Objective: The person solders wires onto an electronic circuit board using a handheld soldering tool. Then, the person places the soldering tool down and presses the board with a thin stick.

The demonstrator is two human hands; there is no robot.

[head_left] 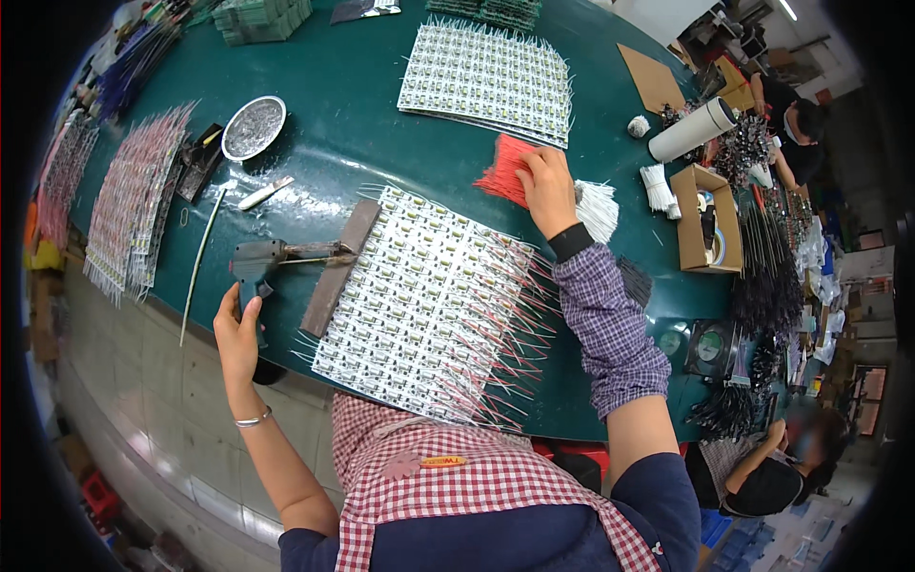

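My left hand [236, 334] is closed around the grip of a grey soldering gun [255, 259]. The gun's tip reaches right to a dark flat bar [341, 269], which lies along the left edge of a white sheet of small circuit boards [410, 286]. Red and white wires stick out from that sheet's right side. Above its upper right corner, my right hand [548, 191] pinches at a pile of short red wires [505, 170]; its fingertips touch the pile, and any single wire between them is too small to see. A pile of white wires [598, 210] lies beside my right wrist.
More board sheets [486, 81] lie at the far side, and wired ones [141, 200] at the left. A metal bowl [254, 129], a white-handled tool [266, 194], a white bottle [693, 130] and a cardboard box [691, 229] stand or lie about. Other people work at the right.
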